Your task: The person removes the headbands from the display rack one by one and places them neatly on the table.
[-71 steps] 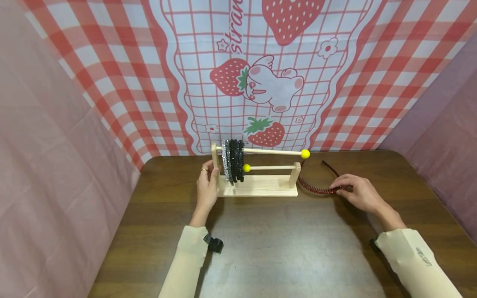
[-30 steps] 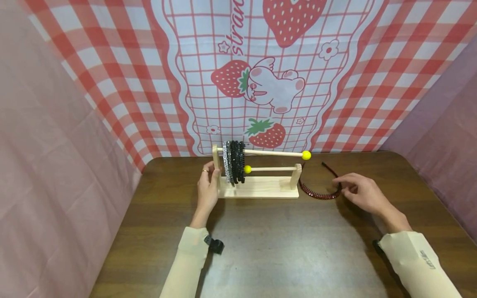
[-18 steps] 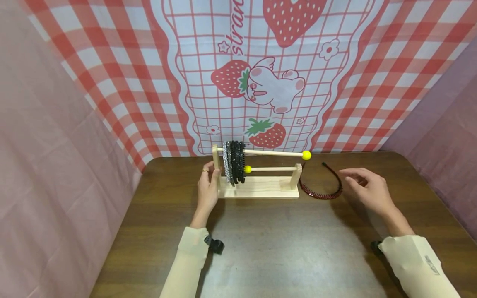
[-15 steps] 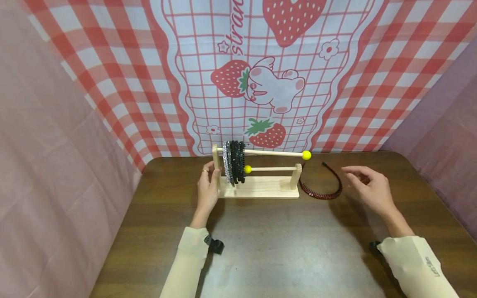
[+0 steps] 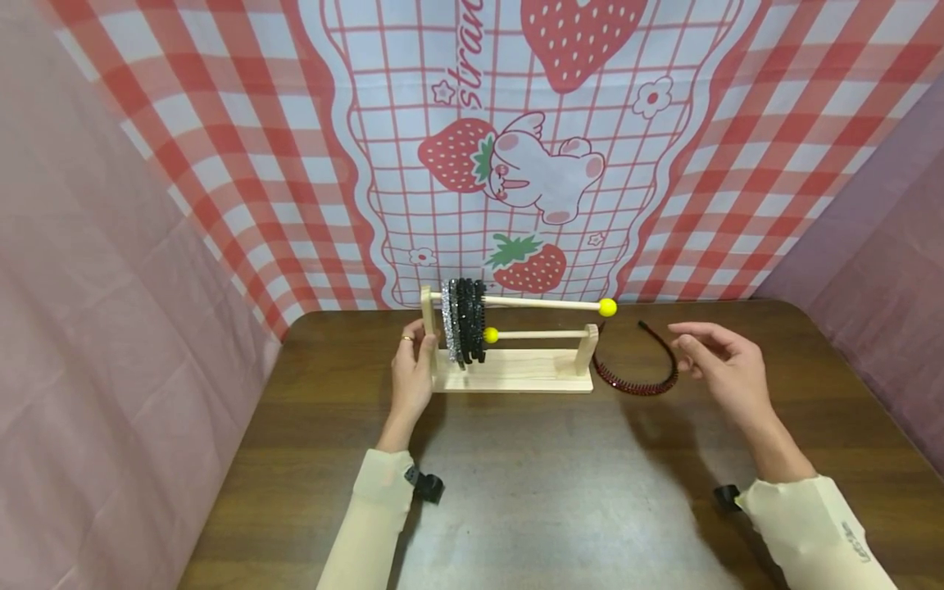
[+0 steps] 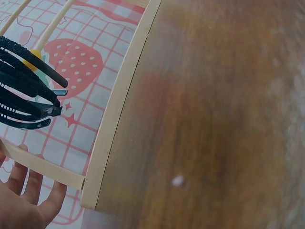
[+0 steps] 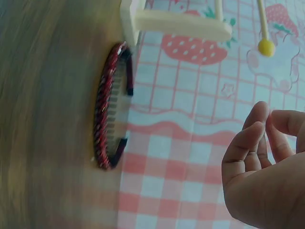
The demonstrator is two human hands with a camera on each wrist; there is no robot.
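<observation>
My left hand [image 5: 410, 373] grips the left post [image 5: 427, 315] of a pale wooden stand [image 5: 524, 378]. In the left wrist view its fingers [image 6: 33, 186] curl round that post. Several black and silver headbands [image 5: 465, 321] hang together on the stand's upper rod, close to the left post. A dark red, toothed headband [image 5: 636, 388] lies on the table just right of the stand. Beside and above its right end hovers my right hand [image 5: 730, 369], fingers loosely bent and holding nothing. The right wrist view shows that hand apart from the red headband [image 7: 102, 114].
The stand's upper rod ends in a yellow ball [image 5: 607, 307] on the right. A lower rod from the right post ends in another yellow ball [image 5: 491, 335]. Behind the brown wooden table [image 5: 546, 483] hangs a strawberry-patterned cloth [image 5: 391, 123]; pink cloth [image 5: 111, 287] hangs at the left.
My right hand has let go of the red headband, drawn back to the right, then shifted slightly left again. The red headband now lies flat by the stand. My left hand keeps its grip.
</observation>
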